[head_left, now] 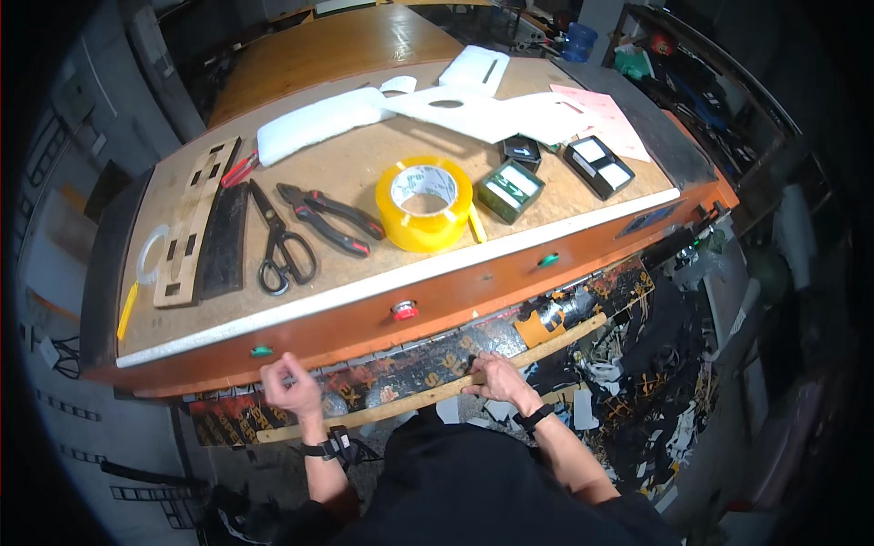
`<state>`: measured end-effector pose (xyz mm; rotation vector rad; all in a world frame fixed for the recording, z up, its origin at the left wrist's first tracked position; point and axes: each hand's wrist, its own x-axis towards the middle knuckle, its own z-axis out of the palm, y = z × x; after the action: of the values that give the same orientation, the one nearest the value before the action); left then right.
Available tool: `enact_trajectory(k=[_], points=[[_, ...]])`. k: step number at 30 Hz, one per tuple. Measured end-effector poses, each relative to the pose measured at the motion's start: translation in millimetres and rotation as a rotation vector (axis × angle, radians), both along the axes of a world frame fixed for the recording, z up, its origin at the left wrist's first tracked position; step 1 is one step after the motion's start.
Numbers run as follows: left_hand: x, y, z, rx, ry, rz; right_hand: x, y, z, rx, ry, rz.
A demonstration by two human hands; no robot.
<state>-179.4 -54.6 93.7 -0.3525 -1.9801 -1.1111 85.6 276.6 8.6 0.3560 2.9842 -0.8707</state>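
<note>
Both hands at the counter's near edge
Right hand [496, 378] fingers lie flat on a wooden strip [437, 393]; left hand [291, 384] fingers curl, grip unclear.

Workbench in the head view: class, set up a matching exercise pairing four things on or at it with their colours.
Things:
1. tape roll
2. scissors
3. foam sheet
4. round button on the bench's front edge

Colours:
a. white
b. red
c. yellow
d. black

Pairs: 1-c, 2-d, 3-a, 4-b
</note>
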Motion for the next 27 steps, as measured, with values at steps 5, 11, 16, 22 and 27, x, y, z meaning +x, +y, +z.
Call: enact_trajectory(k=[5, 11, 16, 22, 27], points=[[-42.8, -27.8, 6.3, 0.008, 0.186, 0.054, -24.1, 29.7, 43.6, -0.29, 0.037, -0.082], [-70.9, -2.6, 8.7, 0.04, 0.397, 0.016, -53.8, 99.3, 130.4, -0.387, 0.947, -0.813], [-70.7, -15.7, 14.8, -0.043, 0.373, 0.09, -54.0, 89.0, 161.1, -0.247, 0.593, -0.541], [-46.4, -7.4, 26.2, -0.028, 0.336, 0.025, -37.6, 24.0, 46.0, -0.113, 0.045, -0.162], [21.6, -28.3, -23.1, -0.264, -0.16, -0.076, -26.7, -21.8, 15.8, 0.26, 0.145, -0.133]])
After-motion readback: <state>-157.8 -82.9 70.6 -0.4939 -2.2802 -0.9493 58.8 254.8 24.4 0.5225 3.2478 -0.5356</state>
